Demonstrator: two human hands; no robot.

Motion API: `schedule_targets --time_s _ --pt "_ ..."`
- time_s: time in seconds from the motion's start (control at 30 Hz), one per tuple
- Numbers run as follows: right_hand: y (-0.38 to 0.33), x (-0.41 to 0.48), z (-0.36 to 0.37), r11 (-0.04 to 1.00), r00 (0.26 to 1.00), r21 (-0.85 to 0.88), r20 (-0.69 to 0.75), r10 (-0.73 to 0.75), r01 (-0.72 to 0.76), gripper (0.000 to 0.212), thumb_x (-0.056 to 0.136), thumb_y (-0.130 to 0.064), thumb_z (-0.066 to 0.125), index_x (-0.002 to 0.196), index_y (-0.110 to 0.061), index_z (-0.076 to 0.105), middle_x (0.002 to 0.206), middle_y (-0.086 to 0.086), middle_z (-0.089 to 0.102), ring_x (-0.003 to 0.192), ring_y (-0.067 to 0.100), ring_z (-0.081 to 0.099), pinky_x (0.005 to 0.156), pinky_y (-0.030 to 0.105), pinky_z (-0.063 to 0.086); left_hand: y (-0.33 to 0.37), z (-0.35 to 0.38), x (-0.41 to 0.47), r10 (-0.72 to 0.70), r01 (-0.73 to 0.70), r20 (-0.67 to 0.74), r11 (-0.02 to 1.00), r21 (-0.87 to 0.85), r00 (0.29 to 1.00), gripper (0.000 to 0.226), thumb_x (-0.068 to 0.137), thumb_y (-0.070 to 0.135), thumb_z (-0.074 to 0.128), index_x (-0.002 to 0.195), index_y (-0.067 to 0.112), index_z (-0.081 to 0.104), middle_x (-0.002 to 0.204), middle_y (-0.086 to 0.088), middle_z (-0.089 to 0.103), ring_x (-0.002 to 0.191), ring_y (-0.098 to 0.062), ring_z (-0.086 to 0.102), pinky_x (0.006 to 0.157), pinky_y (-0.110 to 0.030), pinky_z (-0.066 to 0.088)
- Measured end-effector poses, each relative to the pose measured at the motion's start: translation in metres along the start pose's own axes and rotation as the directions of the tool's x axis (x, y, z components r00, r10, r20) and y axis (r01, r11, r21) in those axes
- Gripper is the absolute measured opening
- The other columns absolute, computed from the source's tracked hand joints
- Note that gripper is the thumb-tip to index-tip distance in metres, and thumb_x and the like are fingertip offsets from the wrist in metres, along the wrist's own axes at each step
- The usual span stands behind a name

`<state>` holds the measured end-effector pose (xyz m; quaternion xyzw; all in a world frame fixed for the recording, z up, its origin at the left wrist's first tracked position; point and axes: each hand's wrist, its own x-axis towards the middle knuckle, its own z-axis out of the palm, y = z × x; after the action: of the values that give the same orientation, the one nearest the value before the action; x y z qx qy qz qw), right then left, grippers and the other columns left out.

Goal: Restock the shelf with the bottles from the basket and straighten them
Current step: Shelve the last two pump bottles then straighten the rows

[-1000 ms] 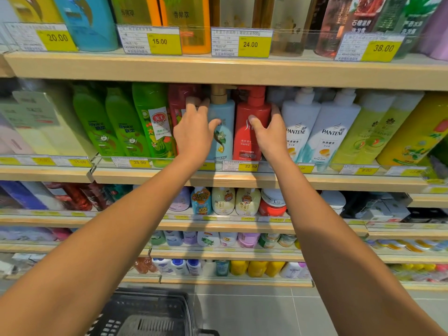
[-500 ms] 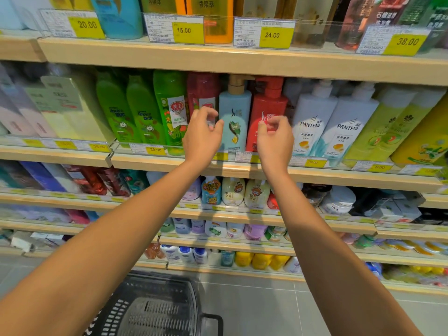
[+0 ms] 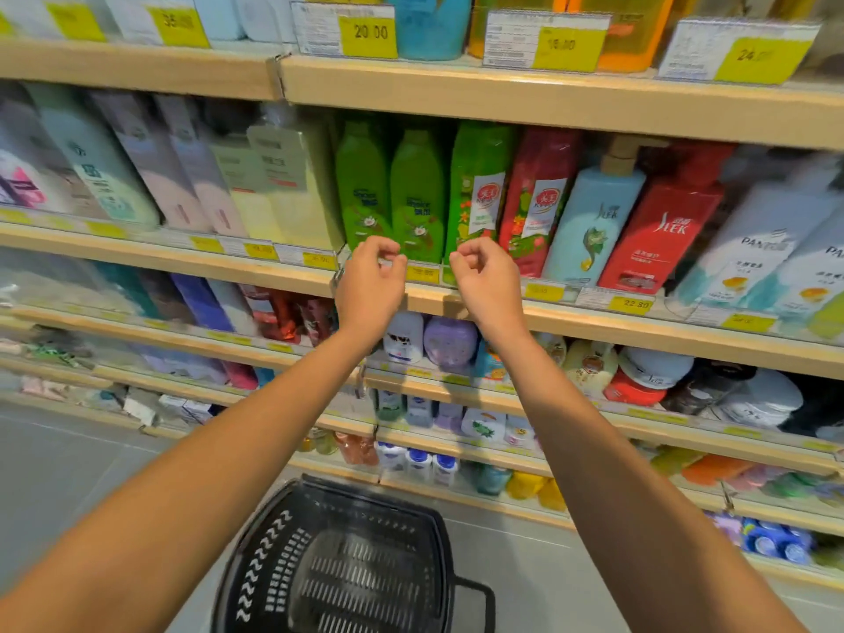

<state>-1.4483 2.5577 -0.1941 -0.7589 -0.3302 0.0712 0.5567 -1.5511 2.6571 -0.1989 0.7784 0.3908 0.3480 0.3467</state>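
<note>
Hands reach out side by side in front of the shelf (image 3: pixel 593 319). The left hand (image 3: pixel 370 285) has its fingers curled in loosely and holds nothing. The right hand (image 3: pixel 486 281) is curled the same way and is empty too. Both hang just in front of the shelf edge, near the little yellow price tags (image 3: pixel 422 272), with a small gap between them.

Right behind the hands stand two green bottles (image 3: pixel 388 194), close together and upright. Just past the right hand is a taller green bottle (image 3: pixel 477 189), and next to it a red bottle (image 3: pixel 539 198) with flowers on it. Farther to the right of that hand come a blue pump bottle (image 3: pixel 593 221), a red pump bottle (image 3: pixel 662 221) and white bottles (image 3: pixel 758 239). They look tilted, but the picture is blurry and bent there.

Far below the hands, between the two arms, a black basket (image 3: pixel 255 564) sits on the grey floor (image 3: pixel 68 459). No bottles show inside it.
</note>
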Motion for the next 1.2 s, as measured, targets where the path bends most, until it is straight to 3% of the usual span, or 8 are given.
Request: schedule_targets --time_s 0.2,0.3,0.5,0.63,0.83,1.07,1.2 --pt "-0.014 -0.003 0.055 0.999 0.998 0.009 -0.041 0.053 -0.053 0.004 0.09 -0.021 0.055 0.092 -0.018 0.053 0.065 -0.01 0.045 0.065 0.014 0.048 0.067 0.033 0.043 -0.039 -0.04 0.029 0.003 -0.003 0.018 1.0 -0.021 1.0 0.028 0.092 0.028 0.054 0.118 0.018 0.053 0.115 0.002 0.06 0.082 -0.014 0.058 0.079 -0.037 0.05" --pt "-0.023 0.0 0.071 0.998 0.992 0.012 -0.105 0.063 -0.062 0.014 0.091 -0.021 0.056 0.103 -0.014 0.056 0.068 -0.012 0.048 0.063 0.009 0.049 0.067 0.033 0.043 -0.046 -0.051 0.045 0.055 -0.054 0.041 0.998 -0.031 0.998 0.036 0.092 0.029 0.054 0.126 0.018 0.049 0.125 0.002 0.056 0.098 -0.015 0.059 0.083 -0.034 0.048" --pt "-0.047 0.014 0.084 0.998 0.964 -0.043 -0.263 0.025 -0.037 0.028 0.092 -0.023 0.055 0.117 -0.01 0.054 0.084 -0.011 0.056 0.068 0.001 0.049 0.068 0.028 0.043 -0.042 -0.062 0.074 0.171 -0.167 0.063 0.984 -0.065 0.983 0.046 0.091 0.031 0.057 0.134 0.018 0.043 0.134 0.002 0.047 0.113 -0.011 0.054 0.079 -0.026 0.043" --pt "-0.046 0.016 0.092 0.991 0.955 -0.115 -0.297 0.028 -0.064 0.038 0.091 -0.027 0.056 0.126 -0.011 0.05 0.115 0.001 0.06 0.091 0.012 0.057 0.08 0.033 0.049 -0.051 -0.055 0.079 0.143 -0.133 0.12 0.987 -0.085 0.982 0.057 0.091 0.034 0.057 0.14 0.015 0.035 0.144 0.0 0.039 0.123 -0.016 0.05 0.086 -0.03 0.045" --pt "-0.026 0.008 0.105 0.977 0.942 -0.166 -0.325 0.077 -0.137 0.054 0.091 -0.032 0.056 0.138 -0.012 0.04 0.138 0.004 0.048 0.119 0.021 0.052 0.097 0.043 0.047 -0.066 -0.036 0.078 0.066 -0.054 0.18 0.996 -0.072 0.981 0.069 0.091 0.033 0.058 0.148 0.014 0.024 0.153 -0.002 0.03 0.134 -0.022 0.041 0.103 -0.04 0.041" --pt "-0.015 0.009 0.11 0.966 0.939 -0.157 -0.308 0.15 -0.206 0.061 0.092 -0.03 0.055 0.145 -0.01 0.031 0.147 0.009 0.04 0.131 0.025 0.044 0.106 0.045 0.04 -0.066 -0.024 0.066 0.107 -0.099 0.141 0.993 -0.06 0.984 0.063 0.092 0.028 0.057 0.144 0.01 0.028 0.147 -0.006 0.03 0.127 -0.025 0.045 0.098 -0.042 0.045" --pt "-0.016 0.01 0.113 0.959 0.947 -0.19 -0.285 0.151 -0.21 0.065 0.093 -0.029 0.054 0.148 -0.009 0.026 0.152 0.009 0.035 0.138 0.024 0.036 0.112 0.039 0.033 -0.065 -0.015 0.06 0.087 -0.079 0.184 0.996 -0.048 0.979 0.065 0.091 0.03 0.056 0.145 0.008 0.026 0.149 -0.009 0.027 0.133 -0.026 0.038 0.106 -0.039 0.037"
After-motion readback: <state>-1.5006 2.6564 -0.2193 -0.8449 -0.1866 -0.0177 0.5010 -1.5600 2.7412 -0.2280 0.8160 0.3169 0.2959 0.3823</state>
